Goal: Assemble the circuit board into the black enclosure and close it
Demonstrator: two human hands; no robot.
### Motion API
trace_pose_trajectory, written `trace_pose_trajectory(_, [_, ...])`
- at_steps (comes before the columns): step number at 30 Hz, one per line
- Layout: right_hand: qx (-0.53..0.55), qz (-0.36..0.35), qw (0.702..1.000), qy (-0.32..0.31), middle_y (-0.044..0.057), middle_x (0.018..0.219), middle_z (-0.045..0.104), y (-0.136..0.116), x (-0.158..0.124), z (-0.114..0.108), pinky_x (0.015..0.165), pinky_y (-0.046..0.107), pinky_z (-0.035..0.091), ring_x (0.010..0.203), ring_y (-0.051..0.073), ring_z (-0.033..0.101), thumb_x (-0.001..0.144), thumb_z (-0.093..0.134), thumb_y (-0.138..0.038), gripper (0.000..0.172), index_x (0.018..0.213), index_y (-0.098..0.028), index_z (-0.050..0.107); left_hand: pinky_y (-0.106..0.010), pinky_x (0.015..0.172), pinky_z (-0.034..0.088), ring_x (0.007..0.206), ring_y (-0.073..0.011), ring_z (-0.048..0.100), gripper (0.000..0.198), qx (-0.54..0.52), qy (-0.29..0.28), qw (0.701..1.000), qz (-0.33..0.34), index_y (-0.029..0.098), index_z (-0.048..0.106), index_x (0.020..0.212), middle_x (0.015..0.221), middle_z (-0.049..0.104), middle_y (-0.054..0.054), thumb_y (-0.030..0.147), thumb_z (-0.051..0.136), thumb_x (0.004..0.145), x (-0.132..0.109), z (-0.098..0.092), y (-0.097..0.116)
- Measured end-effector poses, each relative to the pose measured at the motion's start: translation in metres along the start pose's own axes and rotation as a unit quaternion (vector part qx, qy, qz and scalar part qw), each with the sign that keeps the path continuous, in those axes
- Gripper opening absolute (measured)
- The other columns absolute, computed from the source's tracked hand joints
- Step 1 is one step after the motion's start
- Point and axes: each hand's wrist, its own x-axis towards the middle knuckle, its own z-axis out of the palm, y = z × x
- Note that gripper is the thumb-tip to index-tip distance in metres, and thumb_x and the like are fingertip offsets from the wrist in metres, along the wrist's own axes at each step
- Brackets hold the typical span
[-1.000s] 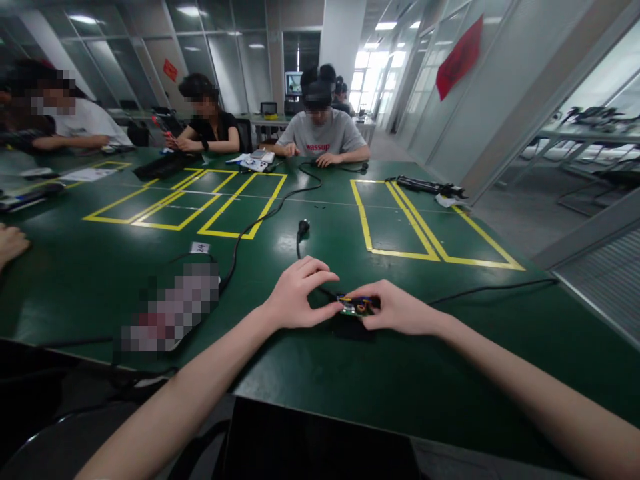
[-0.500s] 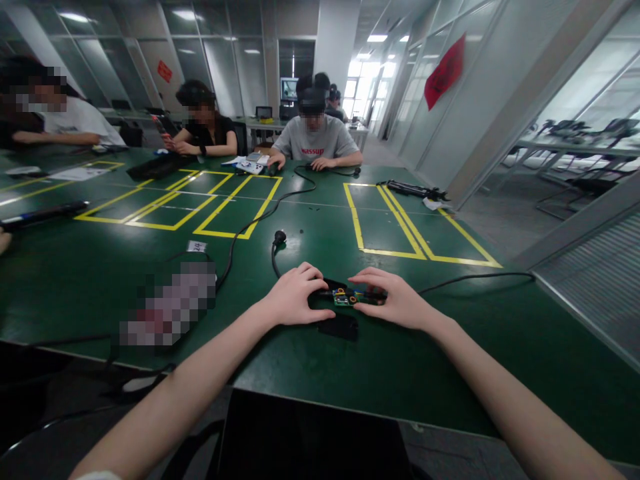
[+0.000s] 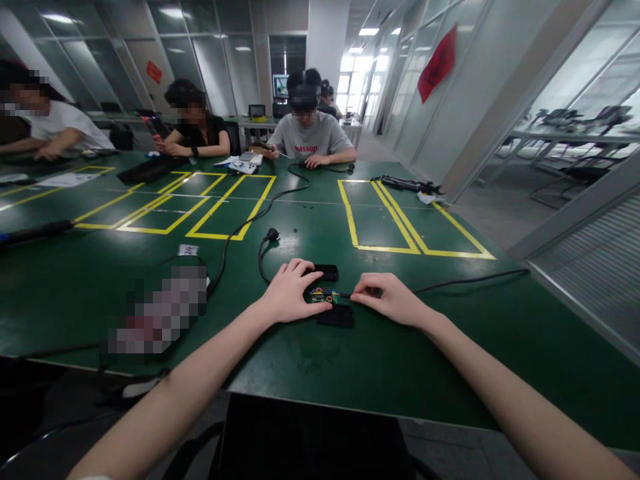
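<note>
Hands: two of them at work, and here's the left hand (image 3: 287,293) arched round the board's left end, thumb and fingers spread apart; whether it grips anything underneath, I can't tell.
Pinch: over to the right hand (image 3: 393,298), thumb and forefinger pressed together on a dark lead (image 3: 344,295) at the board's right side.
Board: just one, a small circuit board (image 3: 323,297) on the near part of the green table (image 3: 280,360), between the two hands.
Looks: bare green, two orange-yellow rings showing, bits of blue and yellow beside them; finer detail too small to read.
Black shells: two, shallow and dark; the far shell (image 3: 327,272) beyond the board, the near shell (image 3: 336,318) on this side.
Plug: one black plug (image 3: 272,235), its cord curving toward the left hand.
Black cable: one (image 3: 470,283) running off right from behind the right hand.
Number tag: one white tag (image 3: 188,250), reading 24.
</note>
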Motion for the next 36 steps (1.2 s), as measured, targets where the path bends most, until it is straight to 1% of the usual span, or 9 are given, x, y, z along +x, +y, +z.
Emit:
trace_pose_trajectory(10, [-0.069, 0.026, 0.995, 0.073, 0.002, 0.069, 0.063, 0.012, 0.005, 0.006, 0.060, 0.029, 0.041, 0.062, 0.015, 0.056, 0.088, 0.065, -0.038, 0.023, 0.073, -0.020, 0.067, -0.060, 0.124, 0.026, 0.146, -0.0344, 0.042, 0.079, -0.020, -0.019, 1.000, -0.014, 0.021, 0.053, 0.147, 0.156, 0.049, -0.015, 0.066, 0.070, 0.085, 0.003, 0.000, -0.009])
trace_pose_trajectory(13, [-0.055, 0.040, 0.995, 0.071, 0.001, 0.069, 0.062, 0.014, 0.006, 0.006, 0.060, 0.028, 0.041, 0.062, 0.015, 0.055, 0.086, 0.066, -0.037, 0.019, 0.077, -0.020, 0.067, -0.056, 0.123, 0.032, 0.146, -0.0324, 0.043, 0.070, -0.039, 0.001, 0.999, 0.002, 0.023, 0.055, 0.145, 0.156, 0.049, -0.013, 0.062, 0.069, 0.088, 0.002, -0.003, -0.014])
trace_pose_trajectory(17, [-0.015, 0.025, 0.997, 0.067, 0.001, 0.070, 0.060, 0.016, 0.007, 0.006, 0.060, 0.028, 0.043, 0.063, 0.015, 0.055, 0.089, 0.062, -0.037, 0.019, 0.085, -0.019, 0.069, -0.053, 0.116, 0.042, 0.137, -0.0304, 0.051, 0.050, -0.063, 0.041, 0.996, 0.041, 0.022, 0.061, 0.136, 0.146, 0.059, -0.013, 0.046, 0.068, 0.093, 0.000, -0.008, -0.016])
trace_pose_trajectory(20, [-0.012, 0.005, 0.998, 0.064, 0.002, 0.073, 0.061, 0.016, 0.007, 0.007, 0.061, 0.028, 0.044, 0.064, 0.015, 0.055, 0.091, 0.061, -0.036, 0.020, 0.083, -0.019, 0.070, -0.045, 0.106, 0.051, 0.121, -0.0260, 0.061, 0.026, -0.070, 0.066, 0.994, 0.052, 0.021, 0.069, 0.116, 0.128, 0.067, -0.010, 0.032, 0.064, 0.094, -0.002, -0.011, -0.017])
trace_pose_trajectory(22, [-0.016, -0.001, 0.998, 0.060, 0.003, 0.074, 0.063, 0.016, 0.007, 0.008, 0.062, 0.028, 0.044, 0.065, 0.015, 0.055, 0.092, 0.061, -0.035, 0.021, 0.079, -0.019, 0.069, -0.038, 0.093, 0.055, 0.104, -0.0223, 0.066, 0.014, -0.064, 0.059, 0.995, 0.039, 0.021, 0.070, 0.102, 0.113, 0.069, -0.007, 0.027, 0.063, 0.092, -0.003, -0.013, -0.018])
trace_pose_trajectory(25, [-0.036, -0.004, 0.998, 0.058, 0.004, 0.076, 0.063, 0.016, 0.007, 0.009, 0.064, 0.030, 0.046, 0.068, 0.017, 0.058, 0.094, 0.059, -0.032, 0.022, 0.077, -0.020, 0.067, -0.031, 0.078, 0.055, 0.087, -0.0186, 0.066, 0.009, -0.047, 0.029, 0.998, 0.023, 0.021, 0.068, 0.094, 0.094, 0.069, -0.003, 0.026, 0.062, 0.092, -0.004, -0.013, -0.022])
trace_pose_trajectory(30, [-0.081, -0.056, 0.986, 0.132, 0.010, 0.101, 0.064, 0.001, 0.005, 0.014, 0.084, 0.039, 0.053, 0.097, 0.026, 0.064, 0.089, 0.067, -0.033, 0.014, 0.093, -0.021, 0.069, -0.030, 0.079, 0.053, 0.088, -0.0188, 0.065, 0.011, -0.027, 0.031, 0.999, 0.028, 0.021, 0.067, 0.097, 0.093, 0.069, -0.003, 0.027, 0.057, 0.097, -0.004, -0.012, -0.026])
trace_pose_trajectory(32, [-0.060, -0.107, 0.987, 0.108, 0.010, 0.104, 0.064, -0.008, 0.003, 0.018, 0.086, 0.039, 0.054, 0.099, 0.026, 0.064, 0.085, 0.074, -0.037, 0.020, 0.097, -0.021, 0.069, -0.031, 0.080, 0.053, 0.089, -0.0193, 0.065, 0.011, -0.024, 0.030, 0.999, 0.031, 0.021, 0.066, 0.098, 0.094, 0.069, -0.003, 0.027, 0.056, 0.098, -0.003, -0.012, -0.026])
trace_pose_trajectory(36, [-0.035, -0.185, 0.982, -0.011, 0.008, 0.100, 0.069, -0.014, 0.002, 0.029, 0.084, 0.037, 0.055, 0.093, 0.023, 0.067, 0.083, 0.080, -0.038, 0.022, 0.095, -0.022, 0.071, -0.033, 0.084, 0.053, 0.092, -0.0206, 0.065, 0.012, -0.020, 0.028, 0.999, 0.028, 0.021, 0.066, 0.101, 0.097, 0.070, -0.004, 0.026, 0.056, 0.099, -0.002, -0.010, -0.027])
